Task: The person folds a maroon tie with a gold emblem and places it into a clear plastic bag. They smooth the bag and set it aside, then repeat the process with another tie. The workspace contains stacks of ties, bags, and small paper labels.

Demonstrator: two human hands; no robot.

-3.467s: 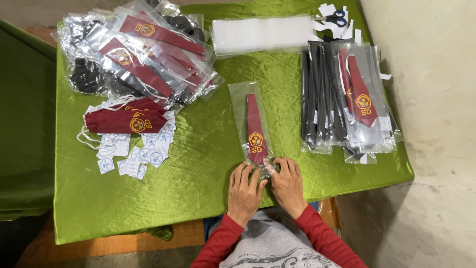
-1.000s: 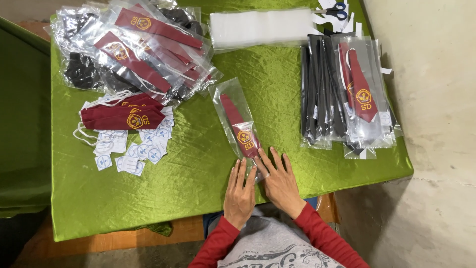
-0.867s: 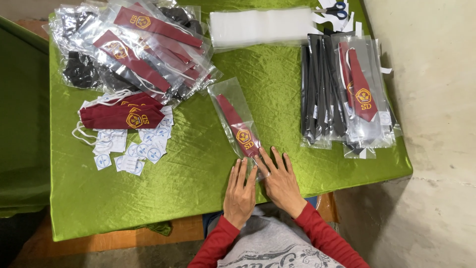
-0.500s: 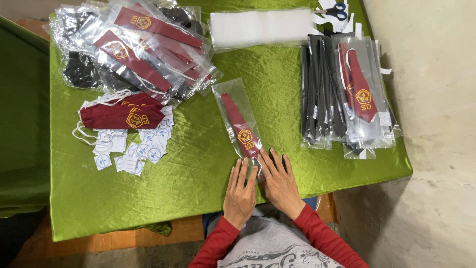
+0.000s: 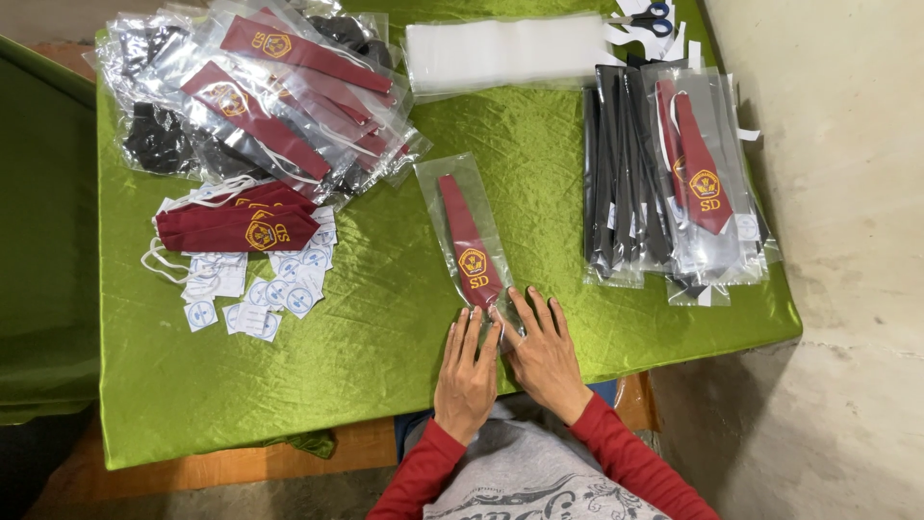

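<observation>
Left hand (image 5: 469, 361) lies flat, palm down, fingers extended and close together, on the green tabletop (image 5: 385, 337) at its near edge. Its fingertips press the near end of a clear plastic sleeve (image 5: 469, 231) holding a maroon tie (image 5: 467, 241); nothing is gripped. Right hand (image 5: 544, 342) lies just beside it, likewise flat with fingers spread slightly, fingertips on the same end of the sleeve. Both wrists carry red cuffs.

The sleeved tie runs away from the hands toward the far left at a slant, its broad end with a yellow emblem nearest the fingers.

Further left, near the tabletop's middle: a small stack of unpacked maroon ties (image 5: 231, 226) with white elastic loops, resting above a scatter of small white round-printed labels (image 5: 255, 294). Beyond these, at the far left corner, a loose heap of bagged ties (image 5: 260, 96), maroon and black.

To the right, well apart from the hands: a neat stack of bagged items (image 5: 674, 183), dark ones under a maroon tie on top. At the far edge, a pile of empty clear bags (image 5: 510, 53); beside it, blue-handled scissors (image 5: 650, 14).
</observation>
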